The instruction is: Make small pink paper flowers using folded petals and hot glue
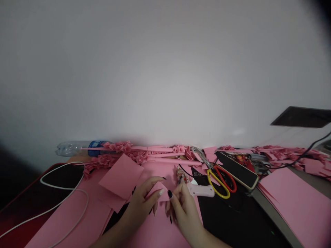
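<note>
A small piece of pink paper is pinched between my two hands, just above larger pink sheets. My left hand grips its left side, thumb on top and fingers underneath. At its right edge, the thumb and fingers of my right hand close on it. Just beyond my right hand lies a light-coloured glue gun, partly hidden by that hand. A square pink sheet rests to the left of my left hand.
Scissors with yellow and red handles lie at the right, beside a phone. Crinkled pink paper stems line the wall near a plastic bottle. A white cable loops at left; pink sheets lie at right.
</note>
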Demonstrator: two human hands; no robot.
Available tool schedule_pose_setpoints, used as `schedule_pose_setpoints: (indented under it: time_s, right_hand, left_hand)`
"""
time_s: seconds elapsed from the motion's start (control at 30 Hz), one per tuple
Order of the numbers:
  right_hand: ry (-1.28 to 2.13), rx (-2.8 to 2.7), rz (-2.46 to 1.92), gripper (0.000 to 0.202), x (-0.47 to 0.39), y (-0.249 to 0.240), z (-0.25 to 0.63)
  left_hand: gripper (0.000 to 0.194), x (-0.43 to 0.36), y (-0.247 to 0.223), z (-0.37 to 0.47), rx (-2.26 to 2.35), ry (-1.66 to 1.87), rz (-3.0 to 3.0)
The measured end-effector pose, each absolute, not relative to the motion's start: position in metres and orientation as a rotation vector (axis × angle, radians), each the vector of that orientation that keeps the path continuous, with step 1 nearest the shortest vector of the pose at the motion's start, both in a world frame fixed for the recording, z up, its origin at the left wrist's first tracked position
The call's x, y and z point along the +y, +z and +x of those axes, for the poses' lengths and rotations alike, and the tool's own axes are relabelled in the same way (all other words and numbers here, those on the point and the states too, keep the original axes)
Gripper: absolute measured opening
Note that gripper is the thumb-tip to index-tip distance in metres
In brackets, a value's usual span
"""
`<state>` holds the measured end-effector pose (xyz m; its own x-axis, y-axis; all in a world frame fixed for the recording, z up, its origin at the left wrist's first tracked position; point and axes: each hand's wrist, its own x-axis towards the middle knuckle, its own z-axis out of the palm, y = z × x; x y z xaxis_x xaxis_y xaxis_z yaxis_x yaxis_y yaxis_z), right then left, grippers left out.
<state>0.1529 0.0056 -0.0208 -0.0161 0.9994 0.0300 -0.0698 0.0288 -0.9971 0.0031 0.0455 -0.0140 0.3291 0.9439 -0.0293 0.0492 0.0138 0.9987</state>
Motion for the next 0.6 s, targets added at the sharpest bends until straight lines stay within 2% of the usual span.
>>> schedule_pose_setpoints:
  time_s: [0.6]
  right_hand:
    - [1.316,-1.106,-1.06,0.035,0.008,-0.0193,0.1505]
  left_hand:
    - [0.038,0.0461,-0.0056,0.0055,1.003,0.906,1.19]
